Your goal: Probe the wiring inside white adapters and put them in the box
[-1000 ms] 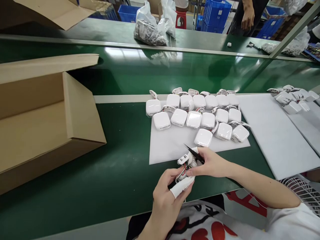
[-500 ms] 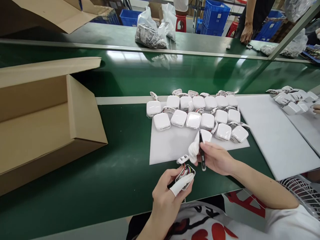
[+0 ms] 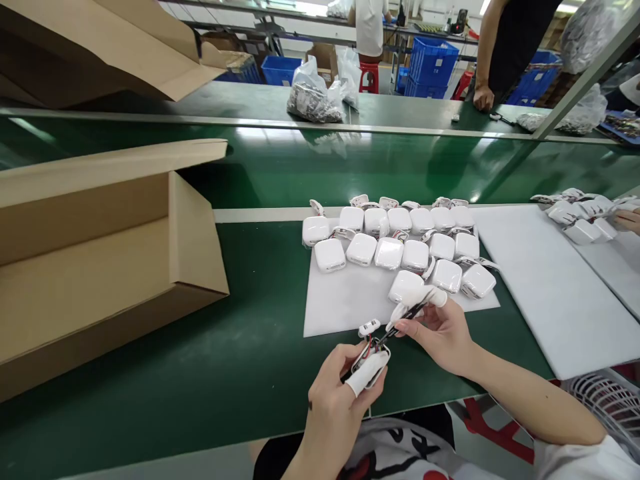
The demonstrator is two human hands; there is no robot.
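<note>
My left hand (image 3: 336, 392) is closed around a small white plastic case (image 3: 374, 362) with its wired inside facing up. A small white piece (image 3: 369, 327) hangs off it by thin coloured wires. My right hand (image 3: 444, 330) pinches black tweezers (image 3: 411, 312), slanted down so that their tips reach into the wires of the case. White finger cots cover a left thumb or finger and some right fingers. Just beyond, rows of white rounded-square devices (image 3: 389, 254), some with wired pieces beside them, lie on a white foam sheet (image 3: 327, 320).
An open cardboard box (image 3: 197, 260) stands on the green table (image 3: 240, 360) at left. More white sheets (image 3: 545, 280) lie at right, with white parts (image 3: 583, 230) and another person's hand (image 3: 629, 219). Beyond the green belt (image 3: 280, 167), bags of small parts (image 3: 313, 100) sit near another worker's hand (image 3: 483, 98).
My right hand has turned the tweezers from upright to slanting, and their tips have come down into the case. My left hand keeps its hold. The camera view has tilted up slightly.
</note>
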